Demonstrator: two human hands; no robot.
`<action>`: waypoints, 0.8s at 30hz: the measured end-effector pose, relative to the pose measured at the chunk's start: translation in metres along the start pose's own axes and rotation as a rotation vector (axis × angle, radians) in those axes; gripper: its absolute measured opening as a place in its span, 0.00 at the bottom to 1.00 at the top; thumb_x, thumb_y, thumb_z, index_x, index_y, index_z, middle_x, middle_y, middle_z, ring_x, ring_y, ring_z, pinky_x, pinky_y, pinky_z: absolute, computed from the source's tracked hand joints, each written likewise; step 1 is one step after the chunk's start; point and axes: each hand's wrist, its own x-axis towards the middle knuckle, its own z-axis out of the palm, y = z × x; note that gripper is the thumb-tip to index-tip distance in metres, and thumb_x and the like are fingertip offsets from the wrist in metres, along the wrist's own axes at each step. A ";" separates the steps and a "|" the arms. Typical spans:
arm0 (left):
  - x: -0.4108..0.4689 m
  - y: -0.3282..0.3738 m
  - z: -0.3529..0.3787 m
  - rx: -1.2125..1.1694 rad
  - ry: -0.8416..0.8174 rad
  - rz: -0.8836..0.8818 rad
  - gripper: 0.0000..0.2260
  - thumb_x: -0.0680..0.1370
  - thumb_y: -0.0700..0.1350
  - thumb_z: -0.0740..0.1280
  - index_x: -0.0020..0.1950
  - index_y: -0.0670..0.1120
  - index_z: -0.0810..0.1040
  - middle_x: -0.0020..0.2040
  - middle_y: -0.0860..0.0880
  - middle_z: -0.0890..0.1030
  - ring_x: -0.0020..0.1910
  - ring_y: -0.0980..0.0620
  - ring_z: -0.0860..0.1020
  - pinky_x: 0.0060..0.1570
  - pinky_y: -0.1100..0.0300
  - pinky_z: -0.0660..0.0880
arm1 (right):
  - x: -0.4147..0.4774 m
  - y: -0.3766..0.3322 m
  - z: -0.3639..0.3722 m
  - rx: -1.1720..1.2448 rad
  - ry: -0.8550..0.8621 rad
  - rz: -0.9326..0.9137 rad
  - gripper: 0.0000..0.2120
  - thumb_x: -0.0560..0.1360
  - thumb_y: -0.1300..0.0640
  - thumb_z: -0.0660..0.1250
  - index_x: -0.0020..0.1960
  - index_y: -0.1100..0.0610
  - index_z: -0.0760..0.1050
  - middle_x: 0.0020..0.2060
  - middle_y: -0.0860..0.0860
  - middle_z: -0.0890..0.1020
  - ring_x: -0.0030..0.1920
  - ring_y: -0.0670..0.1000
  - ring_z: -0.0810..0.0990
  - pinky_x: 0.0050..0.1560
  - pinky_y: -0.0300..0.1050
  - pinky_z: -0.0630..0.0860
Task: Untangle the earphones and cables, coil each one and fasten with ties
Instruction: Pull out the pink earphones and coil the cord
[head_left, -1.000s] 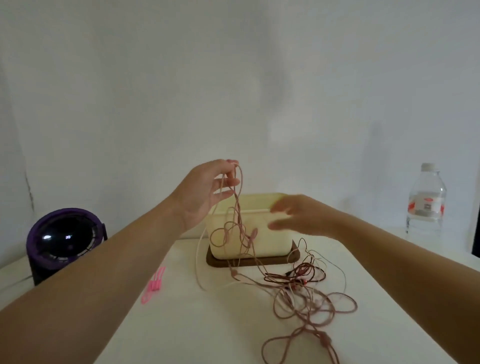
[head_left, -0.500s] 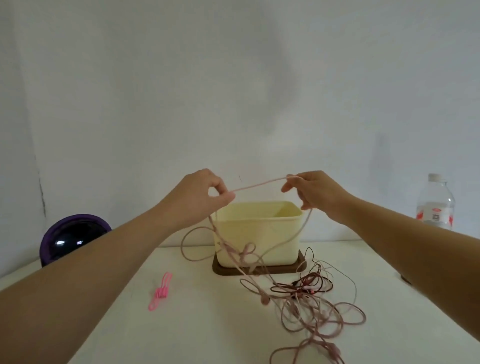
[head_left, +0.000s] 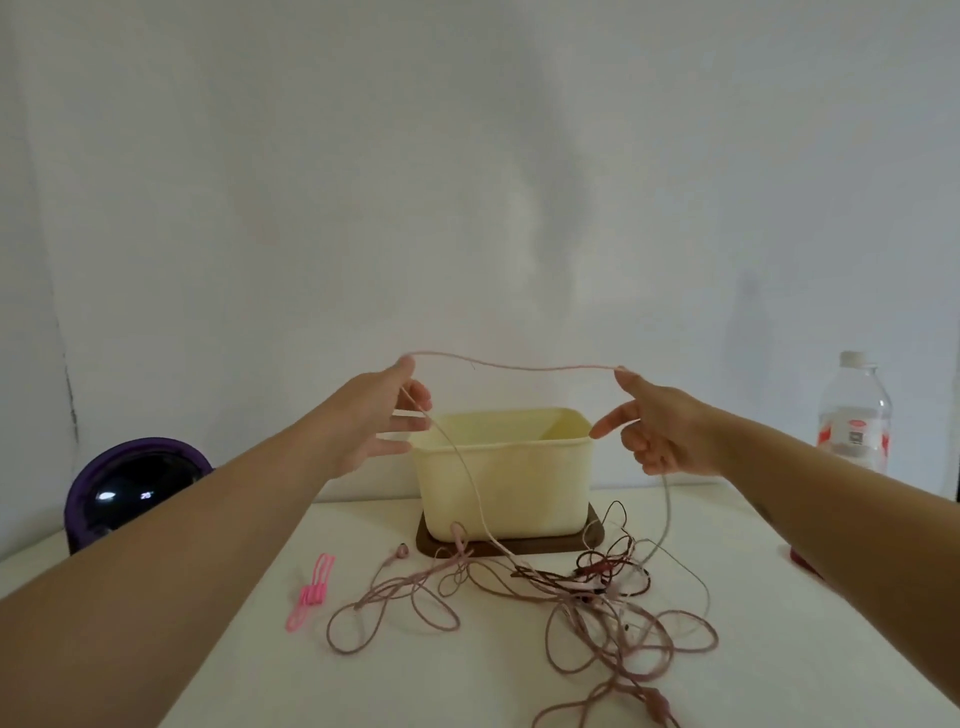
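A pink earphone cable stretches in the air between my two hands, above a cream box. My left hand pinches one end of that span, with its other fingers spread. My right hand pinches the other end. From both hands the cable hangs down into a tangle of pink and dark red cables on the white table. A pink earbud lies left of the tangle. Pink ties lie on the table at the left.
The cream box stands on a dark brown tray at the back of the table. A purple round device sits at the far left. A clear water bottle stands at the right, a dark red object below it.
My hands have moved apart and stretched a longer span of pink cable between them. The loops that hung from my left hand now lie on the table.
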 end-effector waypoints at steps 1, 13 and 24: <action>0.000 0.003 0.002 -0.087 -0.027 -0.036 0.21 0.82 0.57 0.52 0.40 0.44 0.74 0.38 0.48 0.78 0.44 0.48 0.80 0.54 0.49 0.75 | 0.000 0.000 0.001 0.036 0.002 -0.026 0.33 0.79 0.37 0.48 0.51 0.63 0.78 0.21 0.49 0.64 0.23 0.48 0.62 0.27 0.40 0.63; -0.014 0.060 0.039 -0.424 -0.108 0.122 0.23 0.81 0.59 0.49 0.37 0.45 0.70 0.25 0.53 0.61 0.22 0.55 0.57 0.27 0.63 0.63 | -0.013 0.016 0.080 -0.456 -0.525 -0.248 0.19 0.75 0.49 0.68 0.65 0.50 0.72 0.28 0.48 0.68 0.29 0.46 0.67 0.40 0.40 0.75; -0.028 0.076 0.015 -0.339 0.119 0.604 0.17 0.83 0.48 0.54 0.36 0.46 0.71 0.26 0.53 0.60 0.25 0.55 0.56 0.28 0.60 0.54 | 0.006 0.031 0.057 -0.526 -0.339 -0.153 0.29 0.73 0.54 0.71 0.71 0.47 0.65 0.34 0.43 0.81 0.40 0.48 0.77 0.48 0.42 0.78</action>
